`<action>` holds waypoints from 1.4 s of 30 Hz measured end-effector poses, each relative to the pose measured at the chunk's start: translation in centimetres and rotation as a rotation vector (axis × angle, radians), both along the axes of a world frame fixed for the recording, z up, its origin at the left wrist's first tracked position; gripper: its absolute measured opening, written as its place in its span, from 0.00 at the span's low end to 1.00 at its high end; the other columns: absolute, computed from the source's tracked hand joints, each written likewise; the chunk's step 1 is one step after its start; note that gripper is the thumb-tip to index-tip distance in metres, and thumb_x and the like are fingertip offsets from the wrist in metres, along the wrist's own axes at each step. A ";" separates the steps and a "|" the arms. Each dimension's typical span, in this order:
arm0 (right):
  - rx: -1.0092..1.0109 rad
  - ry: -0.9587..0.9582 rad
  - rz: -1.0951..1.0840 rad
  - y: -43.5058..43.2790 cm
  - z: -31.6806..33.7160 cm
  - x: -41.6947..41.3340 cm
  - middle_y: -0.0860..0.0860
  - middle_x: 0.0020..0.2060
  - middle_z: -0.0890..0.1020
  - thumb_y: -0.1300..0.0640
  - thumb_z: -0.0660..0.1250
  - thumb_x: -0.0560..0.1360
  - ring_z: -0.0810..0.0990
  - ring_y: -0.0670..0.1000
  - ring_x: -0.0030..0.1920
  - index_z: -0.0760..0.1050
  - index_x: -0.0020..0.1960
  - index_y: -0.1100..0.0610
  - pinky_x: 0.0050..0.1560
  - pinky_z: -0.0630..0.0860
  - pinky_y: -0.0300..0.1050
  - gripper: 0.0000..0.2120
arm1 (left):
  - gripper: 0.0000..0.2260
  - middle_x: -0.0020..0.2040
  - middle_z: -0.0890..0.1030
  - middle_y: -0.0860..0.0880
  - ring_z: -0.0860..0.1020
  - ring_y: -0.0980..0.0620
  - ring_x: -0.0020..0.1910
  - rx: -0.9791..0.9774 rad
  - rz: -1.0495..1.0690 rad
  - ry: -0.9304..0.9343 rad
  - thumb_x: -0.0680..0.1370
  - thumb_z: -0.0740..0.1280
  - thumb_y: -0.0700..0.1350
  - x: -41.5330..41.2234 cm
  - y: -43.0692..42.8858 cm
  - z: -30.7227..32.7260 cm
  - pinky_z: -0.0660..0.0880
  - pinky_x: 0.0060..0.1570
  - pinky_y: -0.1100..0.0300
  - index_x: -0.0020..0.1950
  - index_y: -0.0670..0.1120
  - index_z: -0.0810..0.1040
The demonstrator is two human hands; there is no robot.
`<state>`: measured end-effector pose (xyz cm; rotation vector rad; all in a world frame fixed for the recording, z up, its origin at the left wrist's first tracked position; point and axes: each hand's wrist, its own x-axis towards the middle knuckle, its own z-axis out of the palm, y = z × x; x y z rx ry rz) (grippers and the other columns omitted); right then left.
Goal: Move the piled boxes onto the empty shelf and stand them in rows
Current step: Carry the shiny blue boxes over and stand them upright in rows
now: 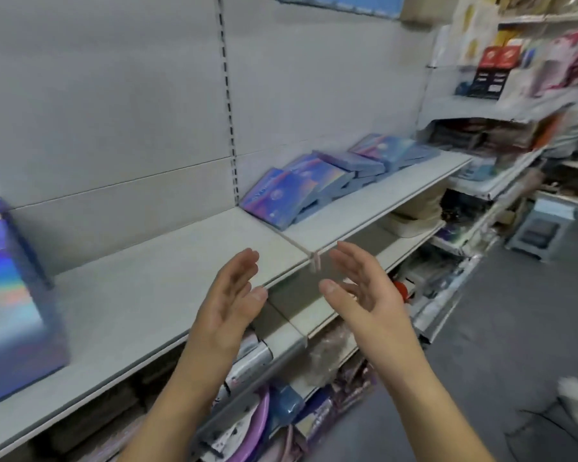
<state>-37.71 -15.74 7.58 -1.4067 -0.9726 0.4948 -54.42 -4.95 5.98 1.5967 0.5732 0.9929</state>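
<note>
**Reach toward the pile, hands empty.**

At 9 o'clock of the view: one standing box (10,288), upright on the empty shelf (147,278), blurred, rear edge close to the back panel (114,128); contact not discernible.

Toward 7 o'clock of centre: left hand (229,301), fingers straight and loosely spread, palm turned rightward, holding nothing, hovering before the shelf lip.

Toward 5 o'clock: right hand (364,295), mirrored, fingers relaxed and slightly bent, thumb out, likewise empty. Palms facing each other across a gap, apart from every box.

At 1 o'clock from the hands: piled boxes (331,175), overlapping and leaning in a slumped heap on the neighbouring shelf section, beyond the seam (294,243), well apart from the standing box.

Judged step: approach to the pile, nothing yet grasped.

For a clean pick:
- Extend toward 1 o'clock.
- Take the nearest box, at the heap's 9 o'clock end.
- Clamp it by opposite edges between flat palms.
- Lift clear before swinging toward 9 o'clock, to avoid dragging its neighbours.

For a clean placement:
- Set down on a narrow edge just beside the standing box, faces aligned, pushed back toward the panel.
- Release only once balanced.

Probable hazards: glossy covers likely slippery; heap liable to slide toward the lip on removal of a supporting box first.
</note>
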 end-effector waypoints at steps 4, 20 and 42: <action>-0.010 -0.011 -0.068 -3.0 0.0 7.1 0.35 0.67 0.76 0.45 0.72 0.75 0.72 0.35 0.68 0.69 0.71 0.38 0.71 0.70 0.49 0.26 | 0.28 0.68 0.77 0.65 0.73 0.66 0.69 -0.004 -0.087 -0.027 0.71 0.68 0.60 8.8 -1.6 0.0 0.72 0.61 0.72 0.71 0.58 0.73; -0.032 0.042 -0.147 0.0 -2.2 29.6 0.35 0.66 0.77 0.50 0.73 0.77 0.74 0.36 0.67 0.69 0.72 0.40 0.72 0.70 0.47 0.27 | 0.28 0.68 0.77 0.64 0.74 0.66 0.68 -0.072 -0.147 -0.036 0.72 0.67 0.62 32.3 2.5 -1.3 0.68 0.63 0.65 0.72 0.58 0.73; -0.064 -0.012 0.063 21.1 0.1 63.2 0.39 0.66 0.78 0.46 0.74 0.75 0.75 0.38 0.67 0.71 0.72 0.45 0.72 0.72 0.49 0.27 | 0.26 0.67 0.78 0.66 0.74 0.68 0.66 -0.100 0.203 0.003 0.71 0.66 0.61 59.9 17.6 1.0 0.67 0.66 0.63 0.70 0.61 0.75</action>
